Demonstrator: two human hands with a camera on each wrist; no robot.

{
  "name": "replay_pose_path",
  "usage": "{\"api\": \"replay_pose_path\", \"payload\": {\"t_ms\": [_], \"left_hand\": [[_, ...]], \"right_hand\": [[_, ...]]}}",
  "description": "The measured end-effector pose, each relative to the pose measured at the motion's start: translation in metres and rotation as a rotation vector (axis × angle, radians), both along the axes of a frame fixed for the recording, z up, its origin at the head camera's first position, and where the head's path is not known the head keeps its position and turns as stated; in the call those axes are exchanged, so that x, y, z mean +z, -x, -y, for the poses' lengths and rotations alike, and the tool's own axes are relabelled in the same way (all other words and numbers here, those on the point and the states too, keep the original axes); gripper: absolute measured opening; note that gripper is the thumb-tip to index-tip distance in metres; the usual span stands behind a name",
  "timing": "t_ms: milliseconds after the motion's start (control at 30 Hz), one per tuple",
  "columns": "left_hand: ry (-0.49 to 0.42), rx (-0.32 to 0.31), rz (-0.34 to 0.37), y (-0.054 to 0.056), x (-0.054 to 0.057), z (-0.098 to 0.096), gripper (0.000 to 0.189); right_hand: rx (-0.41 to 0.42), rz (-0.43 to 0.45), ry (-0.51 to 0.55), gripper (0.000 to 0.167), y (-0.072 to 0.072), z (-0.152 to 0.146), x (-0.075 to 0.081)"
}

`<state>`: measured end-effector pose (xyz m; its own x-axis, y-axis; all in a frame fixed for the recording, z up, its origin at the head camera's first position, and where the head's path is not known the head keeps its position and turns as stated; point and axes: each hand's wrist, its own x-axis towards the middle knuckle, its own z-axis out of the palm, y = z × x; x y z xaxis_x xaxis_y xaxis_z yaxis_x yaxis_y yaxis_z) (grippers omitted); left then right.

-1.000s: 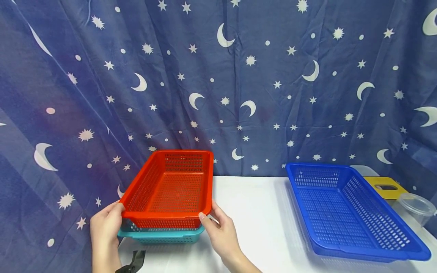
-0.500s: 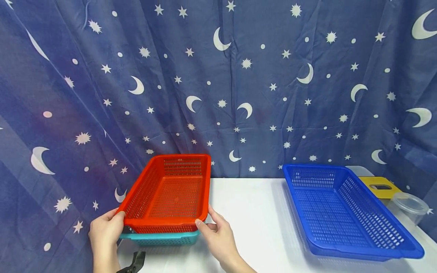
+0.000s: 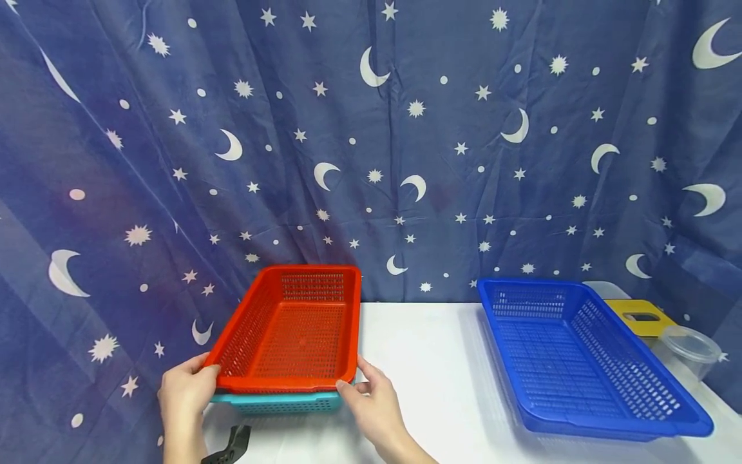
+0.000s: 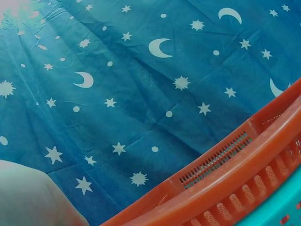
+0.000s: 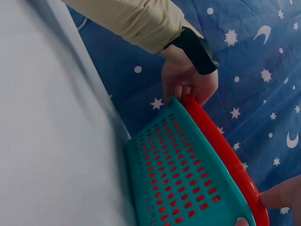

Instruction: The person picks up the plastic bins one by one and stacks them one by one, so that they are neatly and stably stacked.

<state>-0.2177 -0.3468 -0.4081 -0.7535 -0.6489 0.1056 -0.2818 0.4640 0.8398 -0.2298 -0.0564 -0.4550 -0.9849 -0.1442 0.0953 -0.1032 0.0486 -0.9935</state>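
A red plastic basket (image 3: 301,335) sits nested in a teal basket (image 3: 284,405) on the left of the table; only the teal one's front shows below the red rim in the head view. My left hand (image 3: 187,390) grips the near left corner, thumb over the red rim. At the near right corner my right hand (image 3: 373,406) pinches the rims, its thumb on the red one. In the right wrist view, the left hand (image 5: 188,82) curls its fingers at the corner where both rims meet, and a right fingertip (image 5: 242,221) lies against the teal side.
A larger blue basket (image 3: 565,367) stands on the right of the white table (image 3: 426,361). Beyond it are a yellow piece with a slot (image 3: 640,314) and a clear lidded tub (image 3: 690,351). A blue star-and-moon curtain (image 3: 324,129) hangs behind and on the left.
The red basket has been lowered further into the teal one, so less of the teal basket shows below its rim. Both hands have kept their corners and moved slightly down with it.
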Motion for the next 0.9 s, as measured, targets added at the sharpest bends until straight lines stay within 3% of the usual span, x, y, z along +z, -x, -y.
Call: {"api": "replay_pose_path", "payload": {"t_ms": [133, 367, 567, 900], "left_hand": [[0.045, -0.040, 0.009, 0.004, -0.003, -0.003, 0.041], [0.026, -0.105, 0.035, 0.010, -0.005, -0.011, 0.045], [0.070, -0.175, 0.028, 0.015, -0.007, -0.021, 0.047], [0.163, -0.254, 0.028, 0.023, -0.006, -0.041, 0.046]], "right_hand": [[0.018, 0.018, 0.018, 0.069, 0.002, -0.007, -0.002], [0.014, 0.008, 0.088, 0.069, 0.007, -0.021, -0.004], [0.010, 0.008, 0.122, 0.069, 0.008, -0.035, -0.008], [-0.039, 0.078, 0.218, 0.069, 0.009, -0.057, -0.008]]}}
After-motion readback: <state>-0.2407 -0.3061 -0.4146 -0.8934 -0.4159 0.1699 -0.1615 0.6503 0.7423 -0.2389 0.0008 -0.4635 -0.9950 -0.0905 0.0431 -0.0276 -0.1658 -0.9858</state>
